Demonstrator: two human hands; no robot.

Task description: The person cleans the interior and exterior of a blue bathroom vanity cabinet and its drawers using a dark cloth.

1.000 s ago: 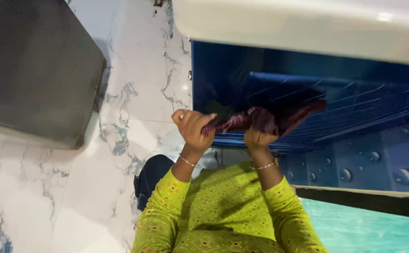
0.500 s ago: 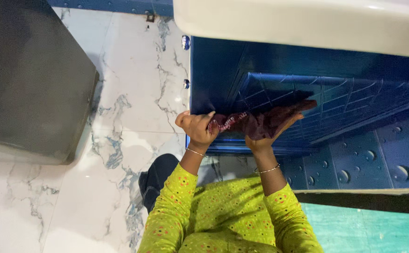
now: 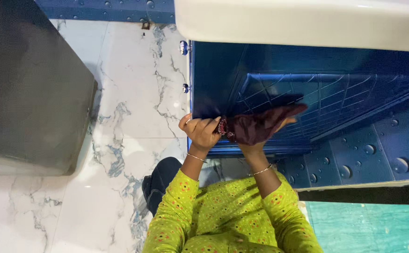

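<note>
A dark maroon cloth point(image 3: 260, 125) is stretched between both hands against a blue panelled cabinet door point(image 3: 307, 93). My left hand point(image 3: 202, 132) is a closed fist gripping the cloth's bunched left end. My right hand point(image 3: 256, 146) is mostly hidden under the cloth, which drapes over its fingers; they point right along the door. Both wrists wear thin bangles, and both sleeves are yellow-green with small dots.
A white basin or counter edge point(image 3: 307, 23) overhangs the blue door. Blue tiles with raised droplets point(image 3: 377, 150) lie to the right. A dark grey box-like unit point(image 3: 26, 84) stands on the white marble floor point(image 3: 134, 93) at left. A teal surface point(image 3: 368, 225) shows at bottom right.
The view has shifted, so the hands sit slightly lower and more central. The cloth has spread further right over the right hand along the blue door.
</note>
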